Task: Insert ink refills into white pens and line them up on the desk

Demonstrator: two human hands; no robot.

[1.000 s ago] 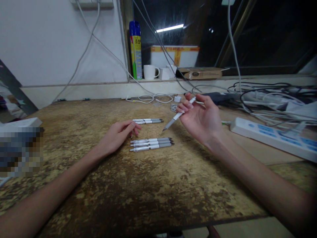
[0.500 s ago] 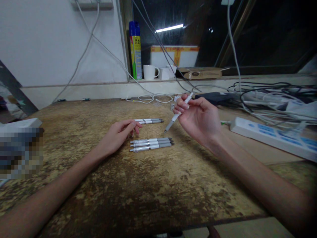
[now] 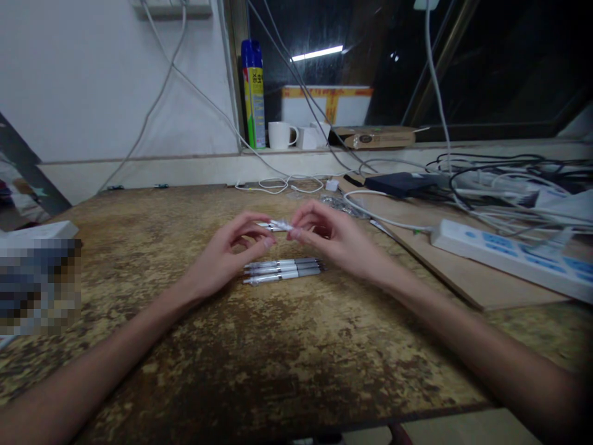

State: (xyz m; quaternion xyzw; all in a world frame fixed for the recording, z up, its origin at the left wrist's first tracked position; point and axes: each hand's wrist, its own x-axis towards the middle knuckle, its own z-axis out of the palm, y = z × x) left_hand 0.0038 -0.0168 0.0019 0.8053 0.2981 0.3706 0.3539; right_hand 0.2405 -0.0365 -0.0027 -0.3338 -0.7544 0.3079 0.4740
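Observation:
My right hand (image 3: 331, 238) pinches a white pen (image 3: 282, 225) between thumb and fingertips. The pen is blurred, and much of it is hidden by that hand. Facing it from the left is my left hand (image 3: 238, 244), its thumb and fingers apart in a curve near the pen's free end, with nothing plainly gripped. Just behind the fingers lie white and grey pens (image 3: 274, 229) on the table, partly covered. Closer to me, several more white pens with grey grips (image 3: 283, 272) lie side by side, tips to the right.
A white power strip (image 3: 509, 253) and a thin brown board (image 3: 445, 262) occupy the right, with tangled cables (image 3: 500, 179) behind. On the sill stand a spray can (image 3: 252, 96) and a white mug (image 3: 280, 135). A dark flat box (image 3: 401, 183) sits at the back right.
My right hand has moved left and turned palm down, bringing the pen towards my left hand. My left hand's thumb and fingers have parted and shifted slightly right.

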